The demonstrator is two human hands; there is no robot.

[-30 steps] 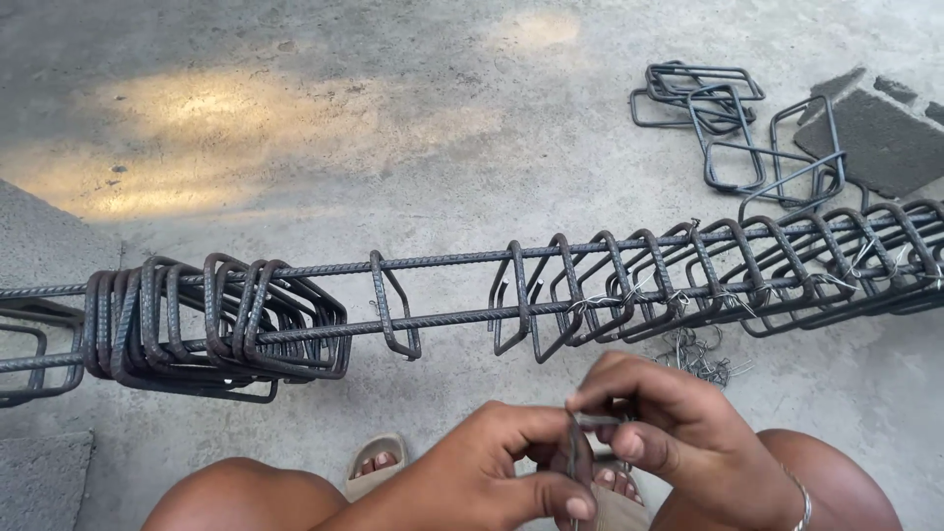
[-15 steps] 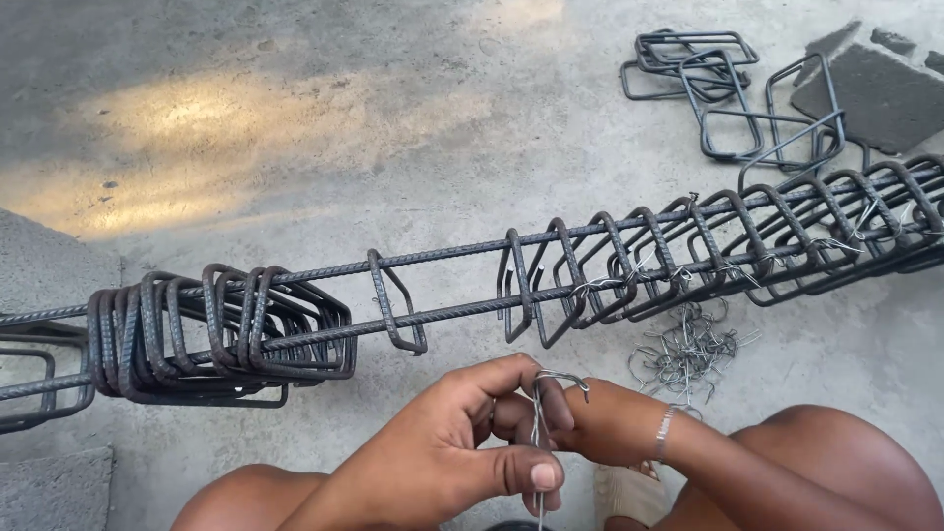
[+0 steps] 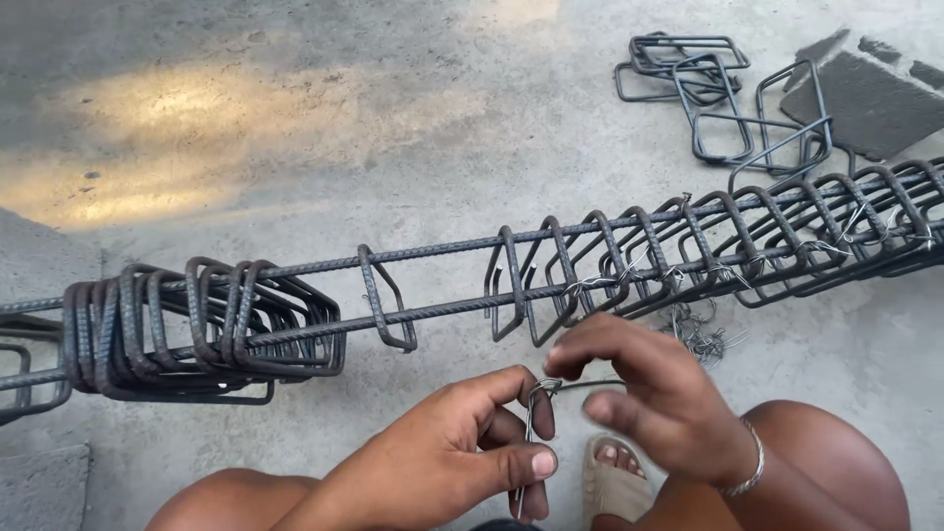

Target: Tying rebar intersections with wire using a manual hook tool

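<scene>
Just below the rebar cage (image 3: 551,270), in the head view: left hand (image 3: 442,462) closed around a folded piece of thin tie wire (image 3: 536,413), thumb and fingers pinching its lower run. Right hand (image 3: 644,393) curled over the wire's free end near the bend, fingertips nipping it. Wire held between both hands, above a sandalled foot (image 3: 610,477), close to the cage but not touching it. Looks light and springy, easily kinked, likely sharp at cut ends; best gripped near the fold, ends kept away from skin. Across the frame, long bars threaded through square stirrups (image 3: 236,320), bunched tight at left, spaced and already wire-tied at right. Beyond, loose stirrups (image 3: 708,84) on the concrete floor (image 3: 295,147), a grey block (image 3: 865,93) beside them, spare wire scraps (image 3: 698,334) under the cage.
</scene>
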